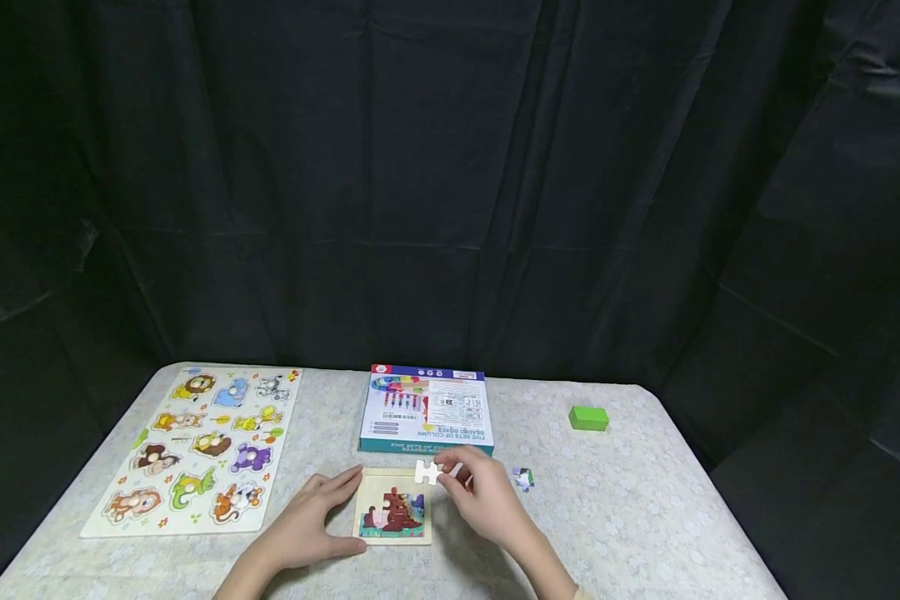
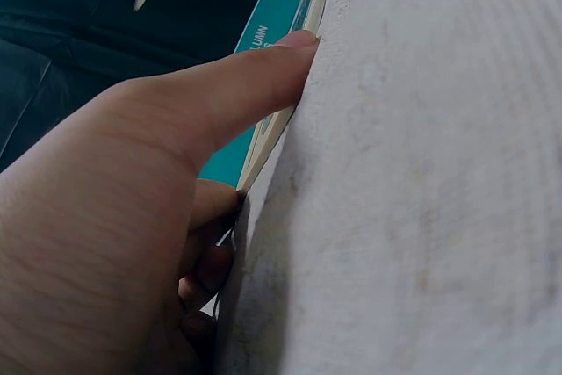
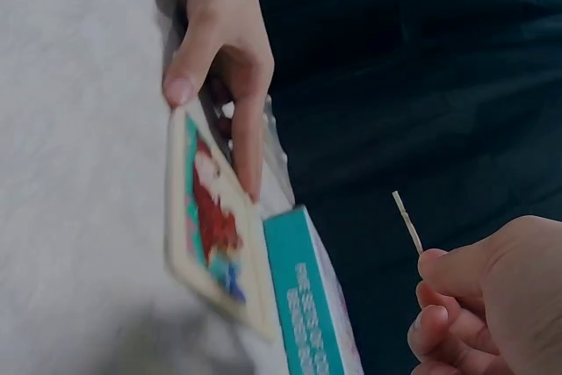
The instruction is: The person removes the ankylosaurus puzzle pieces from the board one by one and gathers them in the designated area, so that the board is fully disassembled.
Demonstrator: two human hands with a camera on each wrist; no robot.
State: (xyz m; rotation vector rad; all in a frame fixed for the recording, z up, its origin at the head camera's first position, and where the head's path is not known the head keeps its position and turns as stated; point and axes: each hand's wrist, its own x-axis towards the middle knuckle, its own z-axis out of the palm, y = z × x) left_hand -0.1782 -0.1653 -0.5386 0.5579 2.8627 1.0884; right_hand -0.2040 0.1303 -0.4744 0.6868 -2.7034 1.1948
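Observation:
A small square puzzle tray with a pale wooden rim lies on the table, partly filled with pieces forming a reddish-brown picture. My left hand holds it at its left side, thumb at the near corner and index finger at the far corner. In the left wrist view the thumb lies along the rim. Just above the tray's far right corner, my right hand pinches a puzzle piece between thumb and fingers, its plain pale side showing. The right wrist view shows that piece edge-on. Another puzzle piece lies right of this hand.
Behind the tray lies a blue and white box with printed text. A large animal puzzle board covers the table's left part. Far right sits a green block. A black curtain hangs behind the patterned tablecloth.

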